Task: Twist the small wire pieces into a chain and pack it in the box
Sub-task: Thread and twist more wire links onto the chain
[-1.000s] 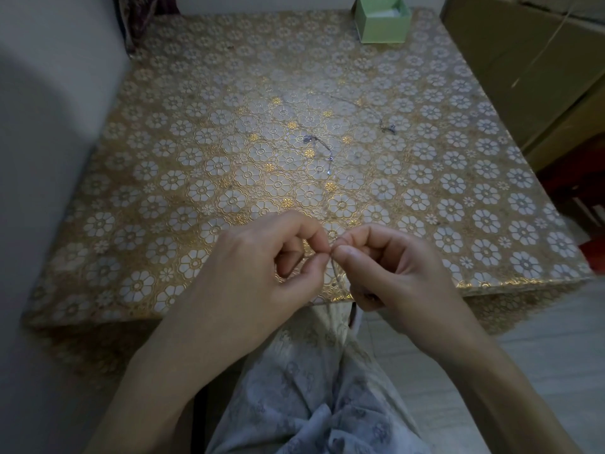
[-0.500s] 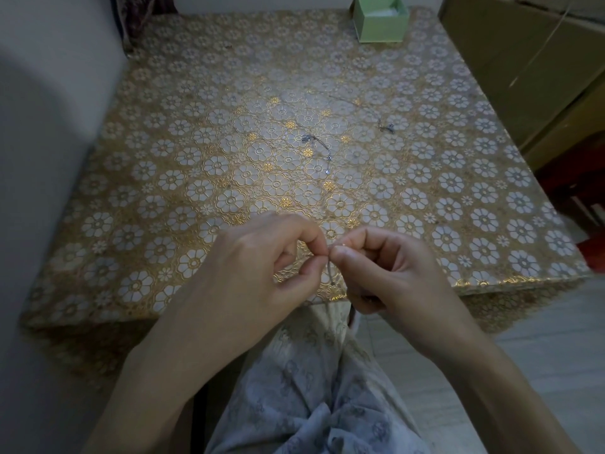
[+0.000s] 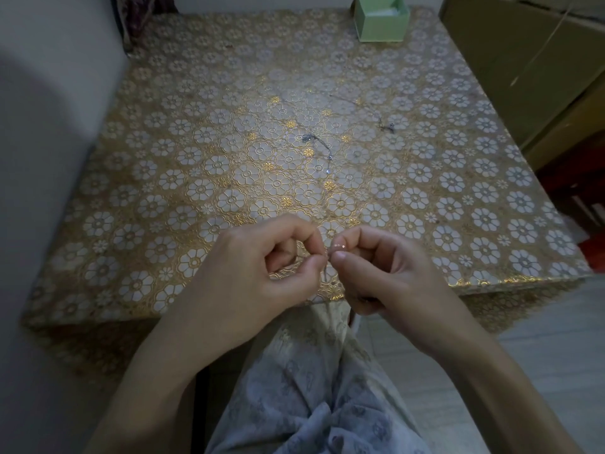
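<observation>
Over the table's near edge, my left hand [image 3: 262,273] and my right hand [image 3: 383,273] meet fingertip to fingertip, both pinching a thin wire piece [image 3: 325,268] whose short tail hangs down between them. Farther out on the tablecloth lie a small curved wire piece [image 3: 316,142] near the middle and another thin wire piece [image 3: 386,126] to its right. A pale green open box [image 3: 381,19] stands at the far edge of the table, well beyond both hands.
The table [image 3: 163,191] wears a gold and white flower-patterned cloth. A grey wall [image 3: 42,126] runs along the left. Brown cardboard boxes [image 3: 523,60] stand at the right. My lap in patterned fabric [image 3: 311,388] lies below the table edge.
Both hands stay together at the near edge. The fingertips have shifted slightly around the wire piece they pinch; nothing on the table has moved.
</observation>
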Action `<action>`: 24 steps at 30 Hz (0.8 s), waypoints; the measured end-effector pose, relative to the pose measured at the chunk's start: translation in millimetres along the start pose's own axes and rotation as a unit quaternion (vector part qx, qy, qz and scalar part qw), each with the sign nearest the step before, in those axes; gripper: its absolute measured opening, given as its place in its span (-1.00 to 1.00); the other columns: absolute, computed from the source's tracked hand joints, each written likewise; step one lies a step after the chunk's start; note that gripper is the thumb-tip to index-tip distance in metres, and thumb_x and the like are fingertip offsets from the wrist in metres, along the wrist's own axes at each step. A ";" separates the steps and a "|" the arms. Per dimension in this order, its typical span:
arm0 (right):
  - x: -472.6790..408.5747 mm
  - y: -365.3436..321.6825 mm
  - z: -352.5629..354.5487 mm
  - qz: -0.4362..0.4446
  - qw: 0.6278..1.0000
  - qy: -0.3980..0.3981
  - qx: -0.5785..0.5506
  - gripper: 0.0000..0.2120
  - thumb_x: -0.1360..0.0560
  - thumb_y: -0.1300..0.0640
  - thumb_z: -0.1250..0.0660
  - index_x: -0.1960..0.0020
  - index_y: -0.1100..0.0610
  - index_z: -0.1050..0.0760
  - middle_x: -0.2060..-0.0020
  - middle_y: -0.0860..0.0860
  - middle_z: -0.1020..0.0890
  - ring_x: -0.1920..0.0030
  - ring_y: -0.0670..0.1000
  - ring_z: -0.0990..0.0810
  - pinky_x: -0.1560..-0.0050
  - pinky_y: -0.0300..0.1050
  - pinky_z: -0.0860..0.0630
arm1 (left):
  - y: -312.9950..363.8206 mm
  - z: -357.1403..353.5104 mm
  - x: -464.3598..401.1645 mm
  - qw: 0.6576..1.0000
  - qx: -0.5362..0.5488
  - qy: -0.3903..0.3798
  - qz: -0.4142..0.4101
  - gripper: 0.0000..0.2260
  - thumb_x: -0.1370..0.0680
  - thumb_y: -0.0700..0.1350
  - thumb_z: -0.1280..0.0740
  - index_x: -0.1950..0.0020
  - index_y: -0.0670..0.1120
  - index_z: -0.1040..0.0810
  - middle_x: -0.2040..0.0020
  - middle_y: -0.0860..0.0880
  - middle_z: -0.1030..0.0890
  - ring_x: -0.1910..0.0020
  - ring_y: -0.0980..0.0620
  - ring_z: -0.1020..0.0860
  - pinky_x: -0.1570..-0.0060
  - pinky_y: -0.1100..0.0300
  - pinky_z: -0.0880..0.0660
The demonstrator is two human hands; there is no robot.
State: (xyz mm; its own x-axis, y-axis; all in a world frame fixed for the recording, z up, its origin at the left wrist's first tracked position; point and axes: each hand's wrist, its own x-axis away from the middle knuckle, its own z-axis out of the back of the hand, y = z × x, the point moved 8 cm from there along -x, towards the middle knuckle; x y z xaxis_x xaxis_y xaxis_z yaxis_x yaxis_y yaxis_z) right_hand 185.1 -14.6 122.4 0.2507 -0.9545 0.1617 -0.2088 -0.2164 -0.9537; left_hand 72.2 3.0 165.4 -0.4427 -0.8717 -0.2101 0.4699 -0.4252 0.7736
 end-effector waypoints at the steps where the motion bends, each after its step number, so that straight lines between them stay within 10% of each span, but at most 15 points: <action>1: -0.4 -0.3 -0.5 0.001 1.000 -0.003 0.003 -0.89 -0.40 0.18 -0.28 0.28 0.05 -0.50 0.54 -0.13 -0.37 0.56 -0.17 -0.27 0.55 -0.37 -0.24 | -0.1 0.0 0.0 1.000 0.008 0.000 0.003 -0.90 -0.39 0.05 -0.28 0.17 0.06 -0.51 0.42 0.03 -0.30 0.46 0.16 -0.30 0.43 0.36 -0.28; 6: -1.8 -2.1 -2.2 0.016 0.999 -0.011 0.027 -0.84 -0.39 0.20 -0.29 0.31 -0.01 -0.53 0.53 -0.12 -0.37 0.54 -0.16 -0.27 0.55 -0.35 -0.23 | -1.4 -0.2 -1.5 0.999 0.039 0.000 0.015 -0.88 -0.38 0.05 -0.29 0.17 0.03 -0.53 0.46 0.05 -0.30 0.48 0.15 -0.29 0.43 0.15 -0.37; 24: -0.7 -0.3 0.2 0.022 0.999 -0.029 -0.017 -0.83 -0.34 0.28 -0.29 0.34 0.04 -0.47 0.52 -0.13 -0.34 0.55 -0.16 -0.27 0.52 -0.31 -0.25 | -3.9 -3.2 0.2 0.999 0.032 -0.035 0.008 -0.91 -0.38 0.05 -0.28 0.18 0.08 -0.51 0.43 0.05 -0.31 0.46 0.19 -0.29 0.40 0.44 -0.25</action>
State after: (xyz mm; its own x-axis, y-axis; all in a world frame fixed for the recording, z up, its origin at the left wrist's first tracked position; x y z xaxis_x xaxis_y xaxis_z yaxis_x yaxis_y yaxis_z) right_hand 185.2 -13.8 122.5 0.2946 -0.9500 0.1032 -0.2527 -0.1817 -0.9503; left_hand 72.8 3.6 160.4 -0.4886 -0.8584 -0.1561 0.4297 -0.3925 0.8132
